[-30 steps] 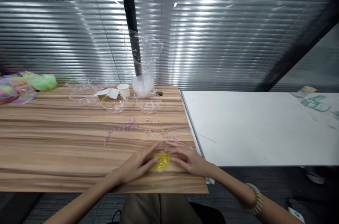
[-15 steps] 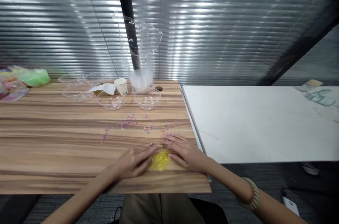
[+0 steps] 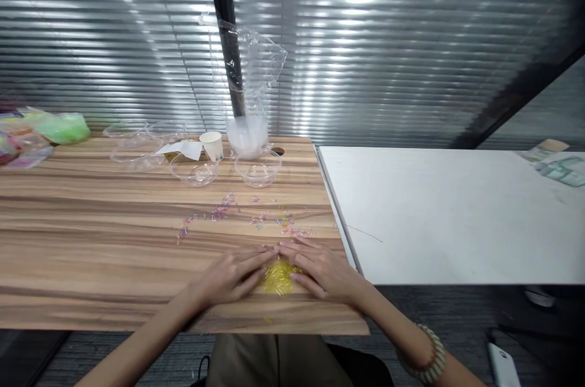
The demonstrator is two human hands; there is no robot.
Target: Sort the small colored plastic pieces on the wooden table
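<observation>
A small heap of yellow beads (image 3: 278,279) lies near the front edge of the wooden table. My left hand (image 3: 235,274) rests flat on the left side of the heap, fingers stretched out. On the right side lies my right hand (image 3: 322,270), fingers extended too, with a braided band on that wrist. The fingertips of both hands meet or nearly meet behind the heap, and the thumbs are at its sides. Pink and mixed-colour beads (image 3: 222,209) are scattered behind the hands, some close to my right fingertips.
Clear bowls (image 3: 258,175) stand at the back, beside a paper cup (image 3: 212,146) and a plastic bag of bowls (image 3: 247,134). Colourful packets (image 3: 61,128) lie at the far left. A white table (image 3: 434,210) adjoins on the right, with a thin strand on it.
My right fingertips have moved in toward my left ones, behind the yellow heap. The heap looks slightly more gathered. The view has shifted slightly.
</observation>
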